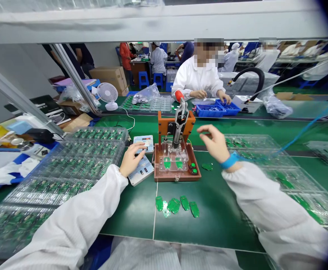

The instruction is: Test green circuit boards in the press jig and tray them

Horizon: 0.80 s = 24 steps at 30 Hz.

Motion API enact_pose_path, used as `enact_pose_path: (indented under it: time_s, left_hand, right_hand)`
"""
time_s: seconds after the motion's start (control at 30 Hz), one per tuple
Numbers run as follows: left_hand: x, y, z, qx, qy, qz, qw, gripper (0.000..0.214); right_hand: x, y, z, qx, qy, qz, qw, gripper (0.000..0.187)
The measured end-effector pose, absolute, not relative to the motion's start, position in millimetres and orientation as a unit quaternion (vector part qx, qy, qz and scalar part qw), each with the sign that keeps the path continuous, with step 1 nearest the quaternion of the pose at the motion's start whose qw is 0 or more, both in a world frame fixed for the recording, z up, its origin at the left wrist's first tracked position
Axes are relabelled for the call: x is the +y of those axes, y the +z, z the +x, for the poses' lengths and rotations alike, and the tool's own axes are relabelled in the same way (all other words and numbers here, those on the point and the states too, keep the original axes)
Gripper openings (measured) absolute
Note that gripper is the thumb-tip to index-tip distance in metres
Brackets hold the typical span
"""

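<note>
My left hand reaches over two white control boxes, its fingers stretched out above or on them; contact is unclear. One box carries a red digital display, and the nearer box has small dark switches. My right hand, in a blue wristband, is raised right of the toggle-clamp test fixture, thumb and fingers apart and nothing between them. Under the fixture's clear plate lie two green circuit boards. The red-tipped clamp lever stands up. Two green buttons sit on the fixture's right side.
Several loose green boards lie before the fixture, another board to its right. Clear trays of boards stand left and right. A small fan and blue bins are behind, where a co-worker sits.
</note>
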<state>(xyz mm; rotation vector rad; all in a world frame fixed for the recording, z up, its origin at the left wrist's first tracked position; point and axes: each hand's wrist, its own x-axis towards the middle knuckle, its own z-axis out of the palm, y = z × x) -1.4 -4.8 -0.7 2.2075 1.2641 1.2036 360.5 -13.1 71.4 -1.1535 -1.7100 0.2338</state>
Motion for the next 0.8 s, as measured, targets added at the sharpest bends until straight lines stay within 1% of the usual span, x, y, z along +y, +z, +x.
enact_pose_path:
  time_s: [0.07,0.13,0.2,0.3,0.37,0.47,0.57,0.63,0.7,0.8]
  left_hand:
    - [-1,-5,-5,0.451,0.419,0.769,0.172,0.021]
    - [1,-8,-6,0.455,0.415,0.767,0.179,0.021]
    - [1,-10,-7,0.456,0.41,0.769,0.18,0.021]
    - [0,-11,-7,0.455,0.404,0.773,0.18,0.02]
    - [-1,-11,-6,0.453,0.406,0.771,0.186,0.02]
    - [-3,-11,-4,0.453,0.41,0.767,0.195,0.02]
    - [-5,-11,-3,0.452,0.402,0.771,0.2,0.02]
    - [-6,-11,-2,0.45,0.393,0.776,0.202,0.02]
    - [-7,-12,-1,0.448,0.386,0.781,0.201,0.02]
    - [-8,-14,1,0.446,0.379,0.786,0.201,0.02]
  right_hand:
    - [8,104,357,-0.696,0.082,-0.472,0.535,0.024]
    - [28,135,345,-0.694,0.095,-0.453,0.551,0.029]
    - [46,162,327,-0.694,0.168,-0.445,0.54,0.031]
    - [65,191,300,-0.688,0.3,-0.453,0.482,0.049]
    - [69,205,287,-0.681,0.337,-0.442,0.476,0.054]
    - [50,220,278,-0.687,0.291,-0.382,0.545,0.043]
    - [0,224,276,-0.71,0.163,-0.333,0.598,0.035]
    - [-39,218,275,-0.721,0.086,-0.342,0.596,0.031]
    - [-72,206,273,-0.741,0.028,-0.349,0.573,0.032]
    - [-102,187,269,-0.76,-0.017,-0.354,0.545,0.036]
